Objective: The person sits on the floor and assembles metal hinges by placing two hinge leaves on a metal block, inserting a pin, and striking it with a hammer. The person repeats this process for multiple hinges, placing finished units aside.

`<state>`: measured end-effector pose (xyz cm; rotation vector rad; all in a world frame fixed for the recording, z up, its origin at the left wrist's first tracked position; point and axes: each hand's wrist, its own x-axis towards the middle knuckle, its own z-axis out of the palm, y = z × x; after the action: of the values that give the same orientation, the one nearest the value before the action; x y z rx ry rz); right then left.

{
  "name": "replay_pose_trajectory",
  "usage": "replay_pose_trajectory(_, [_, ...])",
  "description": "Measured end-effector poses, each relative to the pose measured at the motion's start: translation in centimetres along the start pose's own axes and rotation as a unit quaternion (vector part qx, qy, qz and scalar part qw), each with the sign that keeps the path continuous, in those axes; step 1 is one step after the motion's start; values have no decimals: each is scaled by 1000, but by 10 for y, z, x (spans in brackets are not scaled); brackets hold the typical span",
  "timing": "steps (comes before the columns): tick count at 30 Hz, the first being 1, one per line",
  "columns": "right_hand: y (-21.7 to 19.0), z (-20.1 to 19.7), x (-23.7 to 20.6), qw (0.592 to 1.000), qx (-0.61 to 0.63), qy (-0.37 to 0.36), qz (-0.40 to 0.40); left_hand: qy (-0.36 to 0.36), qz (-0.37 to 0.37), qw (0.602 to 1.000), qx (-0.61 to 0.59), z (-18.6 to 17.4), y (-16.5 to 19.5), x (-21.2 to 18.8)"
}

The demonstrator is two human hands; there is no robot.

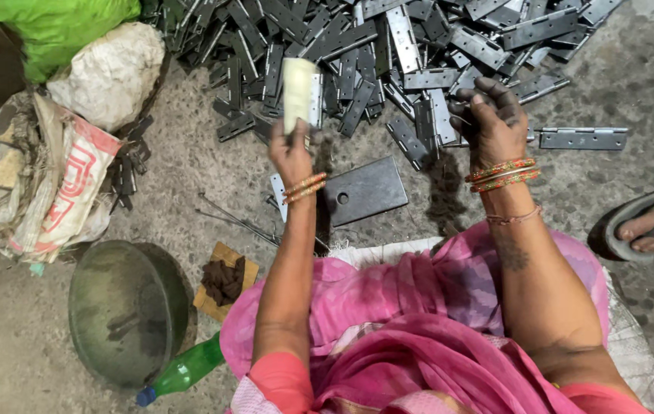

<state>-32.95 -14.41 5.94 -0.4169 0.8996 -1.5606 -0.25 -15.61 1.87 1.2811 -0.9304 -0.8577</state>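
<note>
Left hand [293,149] is raised and clamped on a pale metal hinge [301,93], blurred, held upright just over the near edge of the hinge pile [388,54]. Right hand [493,123] hangs w/ fingers curled loosely at the pile's right edge; can't tell if it grips a piece or only touches one. Hands are well apart.

Using the pile as landmark: a dark steel plate w/ a hole [364,190] lies just below it, btwn the two forearms. Thin rods [231,215] lie below-left of it. One stray hinge [582,138] sits off its right side. Sacks [58,176] lie to its left, w/ a round metal pan [123,310] and a green bottle [185,372] further down-left.

Risk, as a guess: the held hinge could slip or swing shut on fingers, since the grip looks to be at its lower end only. Sharp edges in the pile could nick the bare right hand.

Hard to read: hinge detail lost to blur; a sandalled foot [653,222] is cut off at the frame edge; dark lumps on a wood block [223,280] unclear.
</note>
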Motion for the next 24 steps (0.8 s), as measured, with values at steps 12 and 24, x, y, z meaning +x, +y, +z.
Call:
replay_pose_trajectory(12, [11, 3, 2, 1000, 4, -2, -4, -123, -81, 811, 567, -11, -29, -68])
replay_pose_trajectory(24, [9, -1, 1, 1000, 0, -26, 2, 75, 154, 950, 261, -4, -27, -83])
